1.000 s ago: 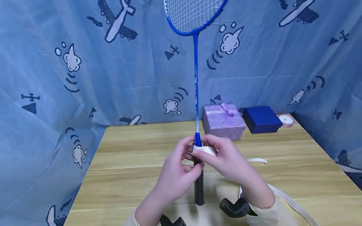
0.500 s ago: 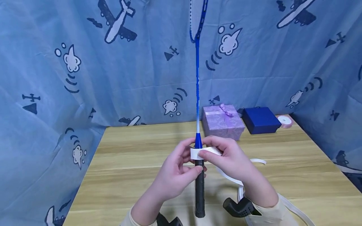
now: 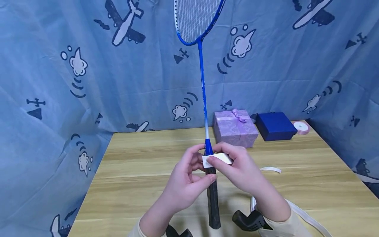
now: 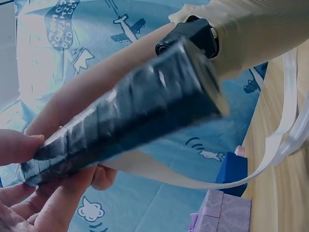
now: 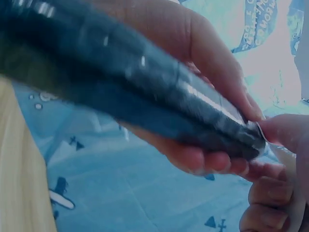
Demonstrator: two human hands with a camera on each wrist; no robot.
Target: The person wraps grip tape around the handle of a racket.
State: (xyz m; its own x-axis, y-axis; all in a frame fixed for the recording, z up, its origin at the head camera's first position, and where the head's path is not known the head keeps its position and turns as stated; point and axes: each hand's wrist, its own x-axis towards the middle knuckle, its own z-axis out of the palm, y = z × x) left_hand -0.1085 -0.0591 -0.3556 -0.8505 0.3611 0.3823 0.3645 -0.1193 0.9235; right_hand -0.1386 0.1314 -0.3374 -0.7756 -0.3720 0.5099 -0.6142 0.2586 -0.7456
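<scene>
Seemingly it's the wrapping step: curled left hand (image 3: 185,189) holds the racket (image 3: 203,85) near-upright over the counter (image 3: 142,171); right hand (image 3: 241,168) pinches tape (image 3: 223,158) at the top of the handle (image 3: 214,204). Next, probably, a taut turn.

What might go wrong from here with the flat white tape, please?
The flat white tape could sit crooked if the right hand pinching it slips. Its trailing length, looping over the pale wooden table, might snag. The blue badminton racket, gripped at its black handle, could turn in the left hand.
</scene>
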